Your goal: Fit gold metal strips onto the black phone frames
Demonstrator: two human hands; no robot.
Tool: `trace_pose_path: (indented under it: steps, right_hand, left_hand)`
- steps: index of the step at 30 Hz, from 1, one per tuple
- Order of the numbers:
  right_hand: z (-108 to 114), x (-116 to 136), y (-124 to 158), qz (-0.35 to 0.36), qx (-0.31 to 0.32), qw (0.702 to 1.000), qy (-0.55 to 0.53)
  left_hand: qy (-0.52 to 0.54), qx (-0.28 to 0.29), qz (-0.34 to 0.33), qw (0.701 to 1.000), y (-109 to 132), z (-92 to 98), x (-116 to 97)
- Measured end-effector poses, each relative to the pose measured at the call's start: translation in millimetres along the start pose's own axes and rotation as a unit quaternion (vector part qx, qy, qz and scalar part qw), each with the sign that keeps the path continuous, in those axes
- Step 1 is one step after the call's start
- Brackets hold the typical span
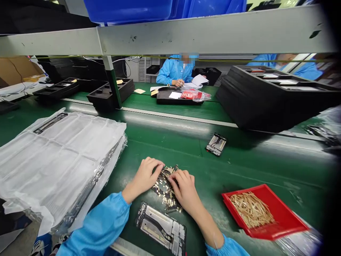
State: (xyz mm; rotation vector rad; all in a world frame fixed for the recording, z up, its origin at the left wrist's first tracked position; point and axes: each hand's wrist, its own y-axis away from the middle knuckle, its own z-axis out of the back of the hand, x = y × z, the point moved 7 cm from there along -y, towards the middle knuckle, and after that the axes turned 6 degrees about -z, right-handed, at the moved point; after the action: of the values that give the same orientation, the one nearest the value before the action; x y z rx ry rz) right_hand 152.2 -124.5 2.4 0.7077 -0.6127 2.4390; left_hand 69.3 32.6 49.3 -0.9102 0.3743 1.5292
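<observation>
On the green conveyor belt (226, 170), my left hand (145, 176) and my right hand (185, 188) press together on a loose cluster of small gold-and-black parts (165, 188). Fingers of both hands curl over it and hide part of it. Just below the hands lies a black-and-silver phone mid-frame (161, 227). A similar frame (216, 144) sits farther up the belt. To the right stands a red tray (266, 233) holding a heap of thin gold strips (252, 209).
A large stack in white plastic wrap (55, 160) fills the left side of the belt. Stacked black foam trays (277, 96) stand at the far right, beneath a grey shelf beam (170, 39). Across the line, a co-worker in a blue sleeve (173, 73) handles papers.
</observation>
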Motion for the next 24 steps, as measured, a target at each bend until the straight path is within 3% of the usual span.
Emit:
trace_pose_path:
  steps: [3,9,16,24]
  right_hand:
    - [7,2,2,-0.012,-0.002,1.0,-0.024]
    - [9,2,3,-0.046,0.017,0.995,-0.09]
    - [17,-15,2,-0.064,-0.011,0.996,-0.062]
    - [17,11,4,-0.02,0.026,0.982,-0.186]
  left_hand:
    - [0.033,0.042,-0.029,0.998,-21,-9.5,9]
    - [0.059,0.096,-0.046,0.993,-13,-25.3,18]
    - [0.067,0.057,-0.004,0.996,-13,-16.0,30]
    - [0.109,0.024,-0.006,0.994,-5,-22.8,18]
